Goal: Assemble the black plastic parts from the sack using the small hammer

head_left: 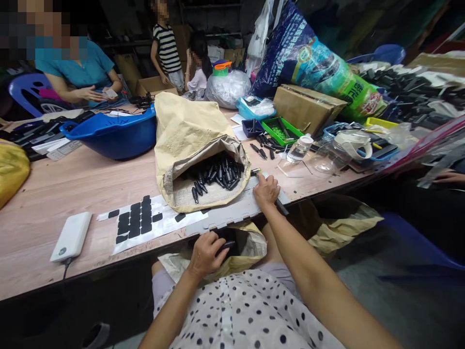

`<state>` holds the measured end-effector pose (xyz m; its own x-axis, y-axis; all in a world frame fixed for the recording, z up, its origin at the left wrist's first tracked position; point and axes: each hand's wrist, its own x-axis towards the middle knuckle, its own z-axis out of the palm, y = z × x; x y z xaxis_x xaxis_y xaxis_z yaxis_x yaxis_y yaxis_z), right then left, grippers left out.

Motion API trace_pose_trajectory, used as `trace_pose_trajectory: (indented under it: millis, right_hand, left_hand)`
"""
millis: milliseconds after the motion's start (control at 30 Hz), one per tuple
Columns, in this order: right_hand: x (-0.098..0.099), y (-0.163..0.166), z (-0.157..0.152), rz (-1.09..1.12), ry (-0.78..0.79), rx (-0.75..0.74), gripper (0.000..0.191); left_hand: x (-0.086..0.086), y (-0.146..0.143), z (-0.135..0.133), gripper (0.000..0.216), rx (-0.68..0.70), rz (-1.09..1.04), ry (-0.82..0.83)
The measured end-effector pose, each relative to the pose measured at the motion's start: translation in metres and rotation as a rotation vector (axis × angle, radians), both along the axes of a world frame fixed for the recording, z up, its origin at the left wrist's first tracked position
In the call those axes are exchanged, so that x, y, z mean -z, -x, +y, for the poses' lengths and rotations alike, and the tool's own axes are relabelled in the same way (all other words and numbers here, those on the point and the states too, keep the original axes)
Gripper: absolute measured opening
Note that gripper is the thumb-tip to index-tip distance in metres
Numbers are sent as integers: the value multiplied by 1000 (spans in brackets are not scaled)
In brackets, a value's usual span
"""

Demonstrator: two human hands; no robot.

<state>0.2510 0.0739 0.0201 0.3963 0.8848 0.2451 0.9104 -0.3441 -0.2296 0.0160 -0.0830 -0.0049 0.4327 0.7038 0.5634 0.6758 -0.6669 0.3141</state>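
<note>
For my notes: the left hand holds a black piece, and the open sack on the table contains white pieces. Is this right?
Not quite: the pieces in the open sack on the table are black, as the head view shows. The left hand does hold a black piece.

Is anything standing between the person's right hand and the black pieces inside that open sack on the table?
Yes: the side rim of the sack stands between the right hand and the black pieces. Nothing visible covers its mouth.
</note>
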Motion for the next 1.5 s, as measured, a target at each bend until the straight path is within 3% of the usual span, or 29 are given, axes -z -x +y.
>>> trace_pose_trajectory:
  millis: [100,200,300,400,500,567,667,733,833,933,1000,1067,1200,1333,1500]
  right_hand:
    - [0,0,0,6,5,-3,44]
    - [-1,1,-1,12,11,-2,44]
    - [-2,1,-1,10,9,-3,44]
    - [-1,1,0,7,12,-9,44]
    - [1,2,1,0,9,-10,42]
    - [1,2,1,-6,9,-9,41]
    - [0,4,1,-4,17,-6,42]
    - [-1,5,1,5,22,-7,42]
    - [-3,5,0,11,22,-7,42]
    - [-4,5,0,13,25,-4,42]
    - [-3,5,-1,13,24,-2,43]
    - [-3,4,0,14,19,-1,43]
    - [-2,3,2,34,24,-2,43]
    - [-7,-3,1,121,27,13,43]
    - [-18,-12,-26,268,-183,7,45]
  left_hand:
    - [8,-5,-20,12,-23,33,13]
    - [5,-11,-16,16,-49,-41,37]
    - [-9,-11,17,17,-217,-175,40]
    - [-27,-1,67,17,-521,-260,106]
    - [-40,12,113,17,-826,-221,278]
    - [-45,18,133,13,-933,-142,425]
    - [-46,23,146,12,-983,-40,601]
    - [-46,26,146,13,-987,-42,603]
    - [-47,30,134,8,-900,-115,411]
    - [-46,29,113,11,-598,-128,232]
    - [-41,24,99,11,-360,-90,214]
    - [-33,18,90,9,-213,-50,247]
    - [-15,11,87,12,-183,-31,333]
    - [-9,12,93,15,-189,-71,400]
    - [-11,10,94,17,-216,-103,468]
